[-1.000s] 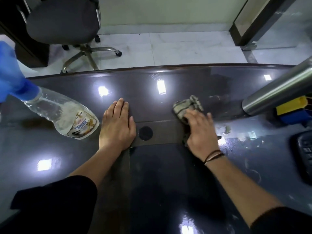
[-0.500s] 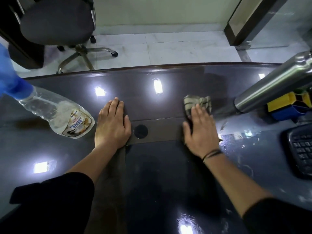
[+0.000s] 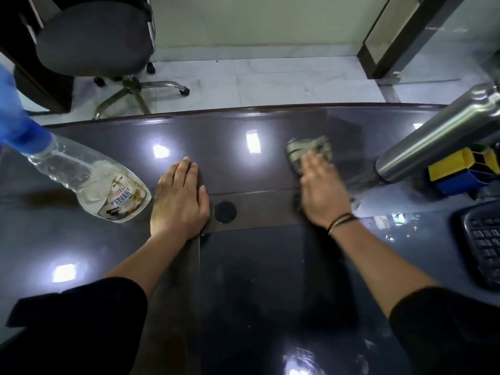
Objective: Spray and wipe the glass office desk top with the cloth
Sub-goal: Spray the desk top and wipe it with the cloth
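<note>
The dark glossy glass desk top [image 3: 243,280] fills the lower view. My right hand [image 3: 322,193] lies flat with straight fingers on a crumpled grey-green cloth [image 3: 308,150], pressing it to the glass; the hand is motion-blurred. Wet streaks and droplets shine on the glass right of that hand. My left hand [image 3: 180,201] rests palm down, fingers straight, beside a round cable hole [image 3: 225,211]. A clear spray bottle [image 3: 89,182] with a blue trigger head stands at the left, apart from both hands.
A steel flask [image 3: 438,139] stands at the right, with a yellow-and-blue holder [image 3: 460,171] beside it and a black keyboard [image 3: 484,244] nearer me. Beyond the desk's far edge are a black office chair [image 3: 94,39] on a tiled floor and a glass partition [image 3: 446,41].
My right hand has pushed the cloth away from me and to the right across the glass, toward the flask. My left hand and the spray bottle have stayed put.
</note>
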`<state>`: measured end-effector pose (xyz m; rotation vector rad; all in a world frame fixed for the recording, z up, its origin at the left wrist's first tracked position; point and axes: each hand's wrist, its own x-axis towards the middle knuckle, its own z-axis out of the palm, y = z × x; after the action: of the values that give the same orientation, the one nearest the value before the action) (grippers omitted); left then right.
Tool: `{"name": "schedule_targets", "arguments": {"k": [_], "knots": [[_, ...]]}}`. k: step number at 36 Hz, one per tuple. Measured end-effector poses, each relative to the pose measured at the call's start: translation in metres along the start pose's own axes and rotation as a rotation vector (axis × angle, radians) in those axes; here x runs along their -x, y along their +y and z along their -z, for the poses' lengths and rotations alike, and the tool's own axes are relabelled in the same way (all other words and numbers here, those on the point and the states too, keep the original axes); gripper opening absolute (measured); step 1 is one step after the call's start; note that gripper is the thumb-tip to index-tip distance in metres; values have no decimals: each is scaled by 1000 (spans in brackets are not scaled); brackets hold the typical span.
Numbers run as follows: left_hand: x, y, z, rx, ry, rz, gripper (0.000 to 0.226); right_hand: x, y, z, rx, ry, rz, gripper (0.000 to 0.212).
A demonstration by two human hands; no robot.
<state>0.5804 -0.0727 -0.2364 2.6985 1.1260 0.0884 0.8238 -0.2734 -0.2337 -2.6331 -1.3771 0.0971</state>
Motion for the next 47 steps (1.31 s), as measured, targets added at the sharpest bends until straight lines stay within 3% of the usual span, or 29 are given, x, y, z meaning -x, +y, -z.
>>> {"name": "schedule_targets", "arguments": {"k": [4, 8, 11, 15, 17, 19, 25, 29, 33, 36, 40, 42, 47], "knots": [[0, -1, -2, 0, 13, -4, 64, -100, 72, 7, 15, 32, -312, 76], [0, -2, -1, 3, 12, -1, 65, -144, 69, 11, 35, -42, -322, 68], [2, 0, 1, 7, 9, -8, 65, -117, 17, 4, 62, -7, -124, 72], [1, 0, 3, 24, 9, -8, 64, 17, -76, -5, -8, -96, 348, 66], [1, -1, 4, 25, 14, -2, 64, 95, -95, -4, -2, -213, 532, 64], [2, -1, 6, 24, 9, -6, 64, 137, -75, -2, 10, -260, 574, 60], [2, 1, 5, 24, 16, -10, 60, 48, 49, 7, -30, -87, 26, 61], [2, -1, 3, 24, 33, -22, 63, 4, 17, 6, 3, -84, -169, 67], [7, -2, 5, 60, 26, -38, 58, 58, -65, -11, 3, -72, 99, 69], [23, 0, 11, 146, 165, -57, 45, 148, -111, -17, -37, -205, 375, 75], [74, 12, 29, 185, 263, -124, 37, 253, -92, -6, -42, -376, 618, 77], [115, 19, 34, 211, 239, -138, 33, 261, -60, 2, -53, -372, 543, 79], [229, 20, 24, 272, 140, -63, 36, 189, -19, 14, -180, -152, 97, 62]]}}
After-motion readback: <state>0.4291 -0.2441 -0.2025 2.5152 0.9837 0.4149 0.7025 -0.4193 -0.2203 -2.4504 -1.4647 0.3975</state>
